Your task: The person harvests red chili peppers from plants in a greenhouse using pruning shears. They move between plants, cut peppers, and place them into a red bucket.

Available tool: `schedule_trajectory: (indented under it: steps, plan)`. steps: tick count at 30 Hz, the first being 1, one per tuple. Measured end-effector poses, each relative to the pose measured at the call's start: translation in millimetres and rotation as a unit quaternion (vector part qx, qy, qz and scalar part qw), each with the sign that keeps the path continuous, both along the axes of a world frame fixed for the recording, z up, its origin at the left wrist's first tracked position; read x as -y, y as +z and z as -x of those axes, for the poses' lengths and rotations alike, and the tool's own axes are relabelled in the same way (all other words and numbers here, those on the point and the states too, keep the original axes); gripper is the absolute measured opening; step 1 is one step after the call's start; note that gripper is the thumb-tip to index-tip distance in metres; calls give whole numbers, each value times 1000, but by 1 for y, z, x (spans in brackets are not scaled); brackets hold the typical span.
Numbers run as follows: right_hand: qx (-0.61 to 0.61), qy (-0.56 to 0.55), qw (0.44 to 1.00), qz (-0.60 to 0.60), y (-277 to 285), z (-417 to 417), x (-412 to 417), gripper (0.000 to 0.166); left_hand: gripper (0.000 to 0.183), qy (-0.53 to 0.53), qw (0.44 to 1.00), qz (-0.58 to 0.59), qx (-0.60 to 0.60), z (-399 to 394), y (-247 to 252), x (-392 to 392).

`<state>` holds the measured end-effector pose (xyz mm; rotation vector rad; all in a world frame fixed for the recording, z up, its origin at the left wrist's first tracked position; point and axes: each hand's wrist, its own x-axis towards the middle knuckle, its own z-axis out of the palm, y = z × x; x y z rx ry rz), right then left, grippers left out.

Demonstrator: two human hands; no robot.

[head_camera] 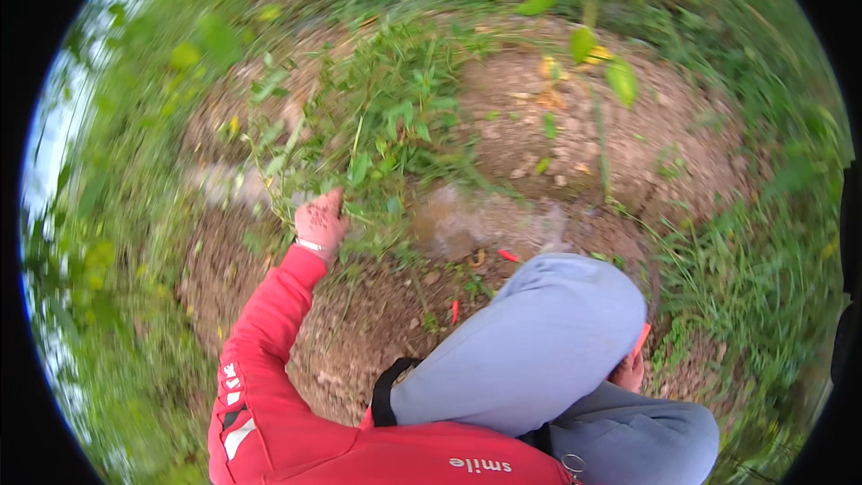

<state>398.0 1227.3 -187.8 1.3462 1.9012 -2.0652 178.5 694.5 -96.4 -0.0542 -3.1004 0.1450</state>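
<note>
My left hand (322, 221), muddy on its back and with a pale band at the wrist, reaches out in a red sleeve. Its fingers are curled at the near edge of a clump of green weeds (397, 114), and leafy stems show on both sides of it. Motion blur and the back of the hand hide the grip itself. Between my bent knees, a partly hidden patch of skin (630, 374) shows next to an orange object (642, 340). It may be my right hand, but the leg covers most of it. My right arm is not visible.
Shallow muddy water (485, 219) lies in a furrow between soil ridges. Beyond it rises a bare soil mound (606, 128). Red chili peppers (508, 256) lie on the near soil. Leafy stems (592, 54) hang close to the camera. Tall grass (747, 296) grows at right.
</note>
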Motion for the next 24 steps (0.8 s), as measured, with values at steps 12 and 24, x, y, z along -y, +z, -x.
schedule_trajectory:
  steps: [12, 24]
  plan:
    - [76, 69, 993, -51, -5, 23, 6, 29, 42, 309, 892, 272, 188, -180, -30, 169]
    - [111, -23, 989, -94, 93, 8, 5, 21, 33, -218, 962, -163, 14, 35, -80, -58]
